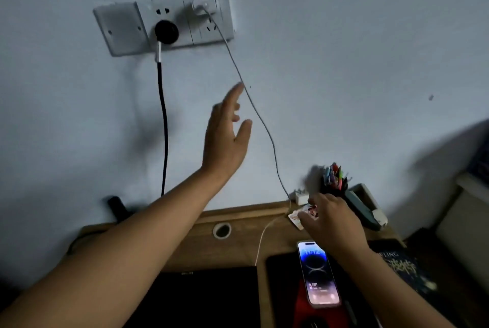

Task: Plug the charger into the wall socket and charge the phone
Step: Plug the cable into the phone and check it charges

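A white charger (201,6) sits plugged into the right wall socket (207,17) of a white socket panel high on the wall. Its thin white cable (267,129) hangs down to the wooden desk (238,245) and runs toward the phone (318,273), which lies face up with its screen lit on a red object. My left hand (227,137) is raised in the air below the socket, fingers spread, holding nothing, close beside the cable. My right hand (330,219) hovers palm down over the desk's back edge, above small cards, fingers apart.
A black round plug (166,31) with a thick black cable (164,126) fills the middle socket. A second white adapter (301,196) and a pen holder (334,178) stand at the desk's back. A dark tablet (201,298), a book (402,264) and a cable hole (222,230) are on the desk.
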A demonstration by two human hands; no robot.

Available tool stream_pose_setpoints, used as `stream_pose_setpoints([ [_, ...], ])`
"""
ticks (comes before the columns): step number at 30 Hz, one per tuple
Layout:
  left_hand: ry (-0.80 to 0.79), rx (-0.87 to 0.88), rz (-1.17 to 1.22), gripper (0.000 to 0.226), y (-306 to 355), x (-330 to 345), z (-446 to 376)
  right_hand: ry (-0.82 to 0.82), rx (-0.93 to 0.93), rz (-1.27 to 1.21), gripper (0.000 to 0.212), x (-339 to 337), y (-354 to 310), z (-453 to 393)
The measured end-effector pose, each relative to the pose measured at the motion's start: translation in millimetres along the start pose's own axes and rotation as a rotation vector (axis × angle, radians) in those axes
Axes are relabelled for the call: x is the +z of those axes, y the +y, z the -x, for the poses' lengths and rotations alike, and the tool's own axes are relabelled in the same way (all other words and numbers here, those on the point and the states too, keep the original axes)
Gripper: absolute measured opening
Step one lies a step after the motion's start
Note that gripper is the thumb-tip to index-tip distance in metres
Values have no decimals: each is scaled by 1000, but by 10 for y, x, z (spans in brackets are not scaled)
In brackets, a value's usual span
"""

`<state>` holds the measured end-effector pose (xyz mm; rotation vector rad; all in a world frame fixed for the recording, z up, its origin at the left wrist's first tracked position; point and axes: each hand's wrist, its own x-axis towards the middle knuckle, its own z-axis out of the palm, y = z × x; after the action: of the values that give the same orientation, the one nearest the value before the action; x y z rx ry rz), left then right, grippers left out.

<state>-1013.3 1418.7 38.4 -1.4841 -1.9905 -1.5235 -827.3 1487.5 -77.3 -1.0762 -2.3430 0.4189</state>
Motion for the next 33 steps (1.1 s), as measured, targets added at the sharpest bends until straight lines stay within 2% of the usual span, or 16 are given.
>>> stream_pose_setpoints([
  [3,-364,39,14,57,-197,219,494,-58,41,15,30,76,59,141],
  [7,-723,-116,-120,53,-447,610,902,-145,122,46,32,220,226,349],
  [11,-887,-248,-376,46,-772,755,1296,-179,127,81,29,272,234,462],
  [13,-962,-370,-409,33,-999,784,1570,-234,139,122,30,332,282,571],
  [16,-1072,-565,-378,29,-1301,873,1911,-355,213,179,34,466,455,806],
  [20,-1237,-572,-556,38,-1565,1033,2063,-434,284,219,33,563,609,1034],
  [22,-1265,-587,-566,42,-1627,1136,2093,-438,298,225,31,602,644,1076],
  [25,-1214,-548,-530,41,-1571,1253,2083,-456,307,218,31,648,676,1060],
  [27,-1064,-501,-409,32,-1475,1296,2019,-480,312,208,33,684,687,1026],
  [29,-893,-530,-224,26,-1353,1310,1903,-485,315,197,33,715,681,984],
  [33,-772,-514,-57,33,-1098,1247,1562,-473,308,171,32,765,624,886],
])
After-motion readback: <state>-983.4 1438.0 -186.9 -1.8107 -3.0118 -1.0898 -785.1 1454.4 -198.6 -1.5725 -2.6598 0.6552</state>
